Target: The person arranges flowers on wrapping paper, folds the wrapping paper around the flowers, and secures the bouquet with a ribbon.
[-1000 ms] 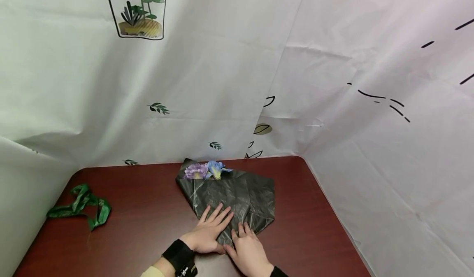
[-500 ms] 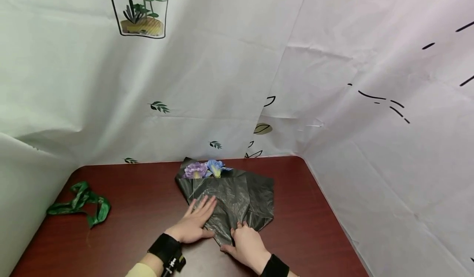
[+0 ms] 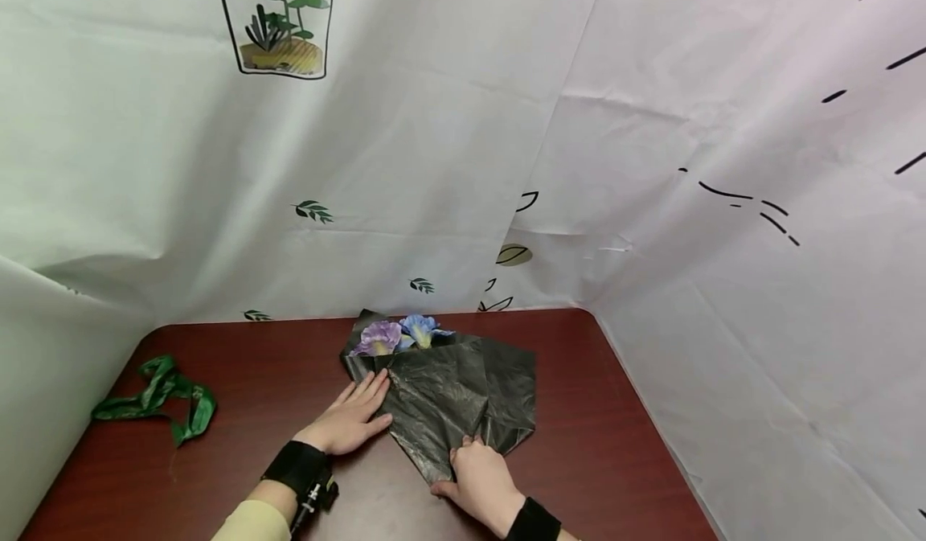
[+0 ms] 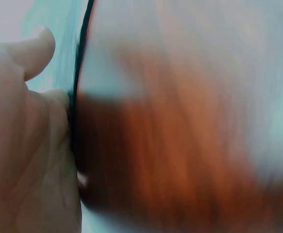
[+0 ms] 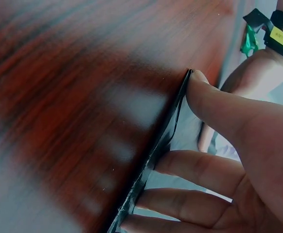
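On the table lies a bouquet of purple and blue flowers in black wrapping paper, its pointed end toward the person. My left hand rests with straight, spread fingers on the paper's left edge, just below the flowers. At the pointed end my right hand grips the paper, fingers bent on top and thumb at the tip. In the right wrist view, the thumb and fingers of the right hand touch the paper's edge. The left wrist view is blurred, with the left hand at the paper's edge. Any stems are hidden.
A crumpled green ribbon lies on the left of the reddish-brown table. White printed cloth hangs behind the table and along its sides. The bouquet's top lies close to the far edge.
My left hand has slid from the middle of the paper up and left to its edge near the flowers. My right hand stays at the pointed end, its fingers now more bent.
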Demonstrator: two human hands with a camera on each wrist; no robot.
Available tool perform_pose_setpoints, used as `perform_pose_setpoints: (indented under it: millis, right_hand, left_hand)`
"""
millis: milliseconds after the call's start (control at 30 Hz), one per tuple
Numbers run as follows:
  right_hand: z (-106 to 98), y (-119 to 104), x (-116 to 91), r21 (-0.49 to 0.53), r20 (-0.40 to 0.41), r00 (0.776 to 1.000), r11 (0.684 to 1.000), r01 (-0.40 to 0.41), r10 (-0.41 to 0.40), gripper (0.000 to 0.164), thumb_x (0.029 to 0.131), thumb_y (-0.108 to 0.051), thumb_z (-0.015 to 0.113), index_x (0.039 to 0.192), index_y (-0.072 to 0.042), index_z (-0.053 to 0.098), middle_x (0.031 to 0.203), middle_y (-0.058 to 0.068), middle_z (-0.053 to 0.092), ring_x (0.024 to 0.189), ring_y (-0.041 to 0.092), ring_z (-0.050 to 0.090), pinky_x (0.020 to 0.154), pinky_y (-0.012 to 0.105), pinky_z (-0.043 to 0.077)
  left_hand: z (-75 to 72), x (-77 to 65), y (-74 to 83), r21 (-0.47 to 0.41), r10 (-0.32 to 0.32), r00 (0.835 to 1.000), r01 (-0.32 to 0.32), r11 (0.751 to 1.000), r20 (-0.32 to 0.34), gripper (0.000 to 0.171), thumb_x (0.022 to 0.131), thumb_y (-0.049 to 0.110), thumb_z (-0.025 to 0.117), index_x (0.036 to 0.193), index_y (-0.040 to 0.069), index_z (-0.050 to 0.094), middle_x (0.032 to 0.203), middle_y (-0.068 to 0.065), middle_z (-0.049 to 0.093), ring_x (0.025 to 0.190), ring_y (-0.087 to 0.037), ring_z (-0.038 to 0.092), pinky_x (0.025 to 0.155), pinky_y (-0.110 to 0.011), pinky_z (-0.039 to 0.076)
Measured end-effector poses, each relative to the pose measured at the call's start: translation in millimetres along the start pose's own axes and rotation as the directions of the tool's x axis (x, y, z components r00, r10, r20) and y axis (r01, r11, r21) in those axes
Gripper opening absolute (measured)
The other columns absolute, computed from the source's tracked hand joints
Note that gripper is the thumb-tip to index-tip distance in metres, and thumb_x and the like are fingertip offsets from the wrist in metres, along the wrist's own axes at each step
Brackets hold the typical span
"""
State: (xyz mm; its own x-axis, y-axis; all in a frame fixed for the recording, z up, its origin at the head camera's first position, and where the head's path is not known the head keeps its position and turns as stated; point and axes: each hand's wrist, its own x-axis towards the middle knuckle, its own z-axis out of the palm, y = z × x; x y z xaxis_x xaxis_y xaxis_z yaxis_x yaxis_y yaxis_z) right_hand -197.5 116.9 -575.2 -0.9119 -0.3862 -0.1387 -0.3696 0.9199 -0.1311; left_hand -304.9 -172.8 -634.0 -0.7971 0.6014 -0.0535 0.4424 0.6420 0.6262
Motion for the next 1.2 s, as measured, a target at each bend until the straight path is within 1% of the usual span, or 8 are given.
perform_pose_setpoints:
  millis: [200, 400, 667, 833, 900, 1000, 1100, 1200]
  right_hand:
    - [3, 1, -4, -0.008, -0.033, 0.999, 1.0, 0.017, -0.017, 0.058, 0.093, -0.063, 0.084, 0.117, -0.01, 0.088, 0.115, 0.017, 0.083, 0.108, 0.038, 0.08, 0.073, 0.039, 0.068]
    - [3, 1, -4, -0.004, -0.062, 0.998, 1.0, 0.026, -0.026, 0.056, 0.091, -0.064, 0.085, 0.11, -0.011, 0.088, 0.1, 0.012, 0.082, 0.092, 0.031, 0.081, 0.065, 0.037, 0.066]
    - [6, -4, -1, -0.003, -0.064, 0.998, 1.0, 0.017, -0.018, 0.053, 0.089, -0.064, 0.087, 0.1, -0.011, 0.087, 0.089, 0.01, 0.077, 0.081, 0.025, 0.078, 0.065, 0.035, 0.065]
    - [5, -4, -2, 0.046, -0.069, 0.998, 0.999, 0.007, -0.004, 0.049, 0.086, -0.061, 0.091, 0.08, -0.013, 0.08, 0.094, 0.017, 0.079, 0.084, 0.03, 0.079, 0.067, 0.038, 0.066]
    - [4, -2, -1, 0.066, -0.077, 0.997, 0.998, 0.01, -0.005, 0.048, 0.085, -0.058, 0.093, 0.07, -0.016, 0.075, 0.096, 0.019, 0.08, 0.085, 0.031, 0.079, 0.068, 0.038, 0.066]
    - [7, 4, 2, 0.049, -0.13, 0.991, 0.998, 0.046, -0.039, 0.053, 0.085, -0.056, 0.094, 0.06, -0.019, 0.067, 0.085, 0.012, 0.077, 0.073, 0.024, 0.074, 0.061, 0.039, 0.064]
    - [5, 9, 3, 0.002, -0.161, 0.985, 0.998, 0.057, -0.056, 0.05, 0.083, -0.059, 0.094, 0.064, -0.02, 0.069, 0.073, 0.003, 0.068, 0.063, 0.016, 0.065, 0.056, 0.036, 0.059]
    - [-2, 14, 5, -0.034, -0.167, 0.986, 0.999, 0.019, -0.024, 0.052, 0.075, -0.063, 0.097, 0.089, -0.016, 0.081, 0.084, 0.004, 0.075, 0.079, 0.021, 0.073, 0.065, 0.037, 0.063]
  left_hand:
    - [-18.2, -8.5, -26.3, 0.05, -0.054, 0.996, 0.058, 0.997, -0.076, 0.081, 0.118, 0.053, 0.048, 0.171, -0.008, 0.032, 0.182, -0.026, 0.021, 0.168, -0.049, 0.016, 0.131, -0.072, 0.012]
    - [-35.3, -12.8, -10.8, 0.06, -0.158, 0.982, 0.165, 0.984, -0.1, 0.087, 0.117, 0.054, 0.05, 0.169, -0.013, 0.031, 0.178, -0.034, 0.023, 0.167, -0.051, 0.016, 0.129, -0.078, 0.006]
    - [-2.1, -2.3, -8.2, 0.189, -0.276, 0.92, 0.334, 0.923, -0.278, 0.131, 0.097, 0.082, 0.063, 0.166, -0.022, 0.022, 0.176, -0.043, 0.012, 0.165, -0.059, 0.011, 0.13, -0.075, 0.008]
    - [30.0, -2.7, 17.6, 0.286, -0.095, 0.933, 0.202, 0.937, -0.346, 0.116, 0.098, 0.071, 0.069, 0.168, -0.014, 0.031, 0.18, -0.034, 0.014, 0.167, -0.053, 0.011, 0.133, -0.07, 0.004]
    - [43.6, -1.2, 32.8, 0.311, 0.03, 0.951, 0.071, 0.948, -0.308, 0.111, 0.1, 0.072, 0.068, 0.171, -0.007, 0.034, 0.182, -0.027, 0.018, 0.169, -0.047, 0.012, 0.134, -0.068, 0.003]
    - [60.2, 1.7, 50.2, 0.293, 0.165, 0.974, -0.115, 0.949, -0.152, 0.105, 0.103, 0.076, 0.058, 0.175, 0.003, 0.033, 0.185, -0.015, 0.019, 0.171, -0.038, 0.011, 0.134, -0.065, 0.005]
    - [68.7, 2.7, 59.8, 0.213, 0.176, 0.984, -0.171, 0.962, -0.003, 0.102, 0.105, 0.079, 0.049, 0.178, 0.011, 0.029, 0.187, -0.008, 0.016, 0.172, -0.033, 0.01, 0.133, -0.067, 0.009]
    - [69.2, 4.0, 63.5, 0.147, 0.134, 0.989, -0.142, 0.979, 0.063, 0.098, 0.106, 0.078, 0.048, 0.179, 0.015, 0.027, 0.187, -0.005, 0.013, 0.172, -0.031, 0.008, 0.133, -0.069, 0.008]
